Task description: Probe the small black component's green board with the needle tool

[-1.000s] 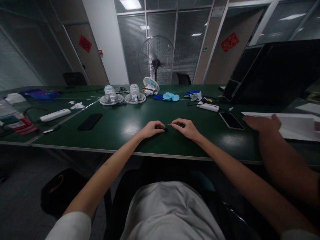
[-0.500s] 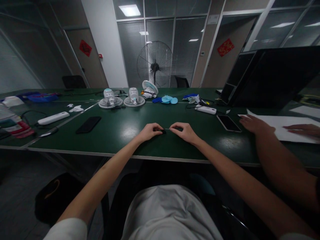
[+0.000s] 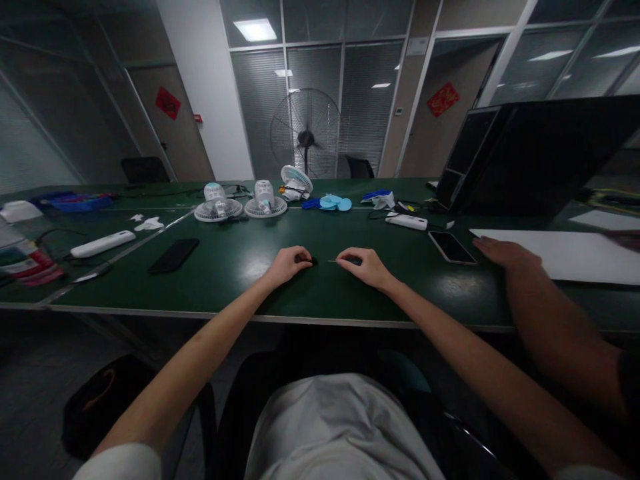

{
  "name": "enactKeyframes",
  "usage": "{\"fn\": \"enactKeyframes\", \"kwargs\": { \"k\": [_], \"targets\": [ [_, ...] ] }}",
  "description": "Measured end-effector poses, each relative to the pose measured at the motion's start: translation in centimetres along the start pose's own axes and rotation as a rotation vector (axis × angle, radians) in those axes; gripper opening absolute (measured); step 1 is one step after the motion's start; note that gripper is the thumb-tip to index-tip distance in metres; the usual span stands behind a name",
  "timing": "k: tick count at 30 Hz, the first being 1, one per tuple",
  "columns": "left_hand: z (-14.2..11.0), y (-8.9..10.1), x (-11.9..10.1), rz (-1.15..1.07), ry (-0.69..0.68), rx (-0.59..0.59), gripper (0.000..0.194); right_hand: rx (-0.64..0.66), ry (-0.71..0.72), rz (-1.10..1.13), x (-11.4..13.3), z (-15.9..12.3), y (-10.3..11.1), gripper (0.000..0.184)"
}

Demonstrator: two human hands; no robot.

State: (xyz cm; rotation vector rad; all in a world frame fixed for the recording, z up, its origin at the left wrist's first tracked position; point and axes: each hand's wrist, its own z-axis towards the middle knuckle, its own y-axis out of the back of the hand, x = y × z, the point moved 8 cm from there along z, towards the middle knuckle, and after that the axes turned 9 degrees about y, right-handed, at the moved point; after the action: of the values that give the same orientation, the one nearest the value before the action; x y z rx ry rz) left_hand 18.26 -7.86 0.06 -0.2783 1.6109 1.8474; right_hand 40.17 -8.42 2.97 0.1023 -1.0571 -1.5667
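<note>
My left hand (image 3: pixel 290 263) pinches a small black piece (image 3: pixel 314 261) just above the green table (image 3: pixel 240 280); most of it is hidden by the fingers. Opposite it, my right hand (image 3: pixel 367 267) is closed on a thin metal pin (image 3: pixel 331 261), whose bare end points left toward the black piece. A short gap separates the two. Both forearms come in over the table's near edge.
Beyond my hands are small white fans (image 3: pixel 218 208), light blue fan blades (image 3: pixel 334 203) and a white handheld part (image 3: pixel 407 221). Phones lie left (image 3: pixel 174 255) and right (image 3: pixel 451 247). A co-worker's hand (image 3: pixel 507 254) rests on white paper (image 3: pixel 575 257), near a black computer case (image 3: pixel 530 160).
My hands have drawn apart, the left with the black piece moving left, away from the pin. The co-worker's paper now lies flatter. The view has shifted slightly.
</note>
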Motion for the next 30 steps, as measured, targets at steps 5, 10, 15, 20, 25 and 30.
{"fn": "enactKeyframes", "kwargs": {
  "k": [5, 10, 15, 20, 25, 30],
  "targets": [
    [-1.9, 5.2, 6.1, 0.083, 0.130, -0.072, 0.031, 0.008, -0.005, -0.001, -0.2, -0.1, -0.1, 0.019],
    [-7.0, 13.4, 13.7, 0.224, 0.365, -0.238, 0.030, 0.023, -0.011, 0.008, -0.1, -0.2, 0.0, 0.020],
    [-10.6, 17.6, 17.2, 0.372, 0.523, -0.396, 0.035, 0.035, -0.015, 0.017, 0.0, -0.2, 0.0, 0.022],
    [-10.5, 17.1, 16.8, 0.496, 0.534, -0.446, 0.033, 0.041, -0.017, 0.009, 0.2, -0.2, -0.1, 0.022],
    [-10.6, 17.2, 15.9, 0.567, 0.516, -0.483, 0.031, 0.055, -0.015, 0.006, 0.4, -0.1, 0.0, 0.022],
    [-10.7, 17.4, 15.6, 0.592, 0.510, -0.512, 0.036, 0.050, -0.022, -0.002, 0.1, -0.1, 0.0, 0.022]
  ]
}}
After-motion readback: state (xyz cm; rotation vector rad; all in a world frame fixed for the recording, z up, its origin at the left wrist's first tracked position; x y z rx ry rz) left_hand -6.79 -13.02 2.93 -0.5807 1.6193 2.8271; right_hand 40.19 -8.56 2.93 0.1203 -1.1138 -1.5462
